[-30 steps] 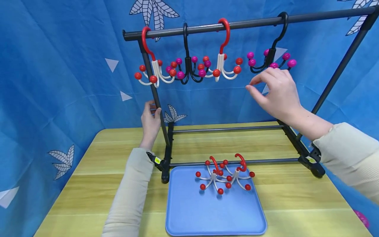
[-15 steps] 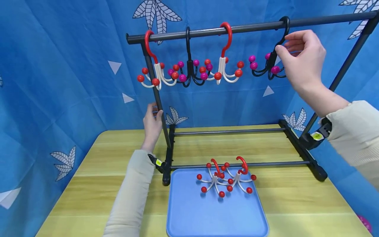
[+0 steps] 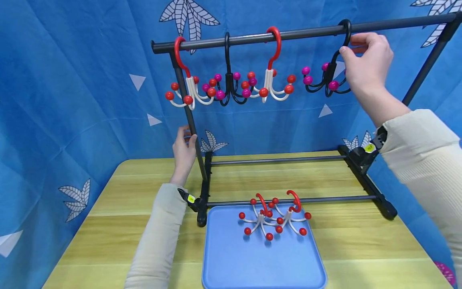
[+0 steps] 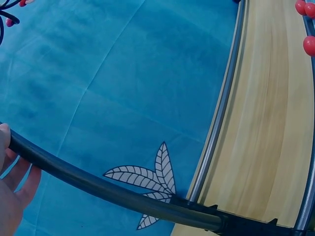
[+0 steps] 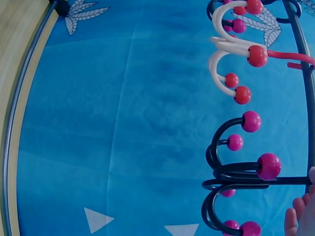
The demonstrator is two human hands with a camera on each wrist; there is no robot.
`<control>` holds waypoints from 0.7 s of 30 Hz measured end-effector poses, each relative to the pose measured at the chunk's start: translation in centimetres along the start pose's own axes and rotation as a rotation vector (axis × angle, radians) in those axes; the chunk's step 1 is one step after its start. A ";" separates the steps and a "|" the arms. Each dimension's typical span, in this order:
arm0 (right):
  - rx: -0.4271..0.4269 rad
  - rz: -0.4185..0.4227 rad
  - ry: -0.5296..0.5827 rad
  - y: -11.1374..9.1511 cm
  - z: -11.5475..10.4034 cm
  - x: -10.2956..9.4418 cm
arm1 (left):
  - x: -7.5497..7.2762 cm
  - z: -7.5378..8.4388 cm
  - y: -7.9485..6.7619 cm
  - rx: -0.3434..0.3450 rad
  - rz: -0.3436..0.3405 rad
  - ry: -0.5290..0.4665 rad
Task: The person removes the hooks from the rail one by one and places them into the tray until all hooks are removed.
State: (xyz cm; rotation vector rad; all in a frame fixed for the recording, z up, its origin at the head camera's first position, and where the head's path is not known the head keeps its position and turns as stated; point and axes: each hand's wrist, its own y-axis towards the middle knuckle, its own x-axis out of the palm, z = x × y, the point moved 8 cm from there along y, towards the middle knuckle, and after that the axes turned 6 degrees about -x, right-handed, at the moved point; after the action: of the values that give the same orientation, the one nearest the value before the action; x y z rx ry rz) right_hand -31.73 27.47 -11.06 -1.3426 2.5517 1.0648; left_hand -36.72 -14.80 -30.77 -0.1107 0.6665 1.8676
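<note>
Blue tray [image 3: 263, 265] lay nearest, two red-and-white hangers [image 3: 279, 220] on its far half. Beyond, left hand [image 3: 184, 152] gripped rack's left post [image 3: 191, 118], thumb and fingers curled round it. Right hand [image 3: 369, 62] pinched rightmost black hanger [image 3: 329, 74] by its hook between thumb and fingers, on top rail [image 3: 306, 32]. Blue curtain [image 3: 108, 80] hung behind.

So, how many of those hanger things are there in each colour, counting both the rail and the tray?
Red-and-white hangers: 4 (2 hooked on the rail, 2 on the blue tray)
Black hangers with pink balls: 2 (both hooked on the rail)
Total: 6 hangers
</note>
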 end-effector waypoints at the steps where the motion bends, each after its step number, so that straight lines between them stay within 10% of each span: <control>1: 0.000 0.001 -0.010 0.1 -0.1 0.1 | 0.0 0.0 0.0 -0.001 -0.001 0.003; 21: -0.016 -0.014 0.079 0.6 -1.0 -0.1 | -0.1 0.0 -0.3 -0.004 0.008 -0.034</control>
State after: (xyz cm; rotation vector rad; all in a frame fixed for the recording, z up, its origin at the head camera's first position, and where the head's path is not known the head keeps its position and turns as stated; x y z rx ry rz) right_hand -31.85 27.19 -9.90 -1.4321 2.5904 1.0520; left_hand -36.43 -14.85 -30.80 -0.0786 0.6409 1.8745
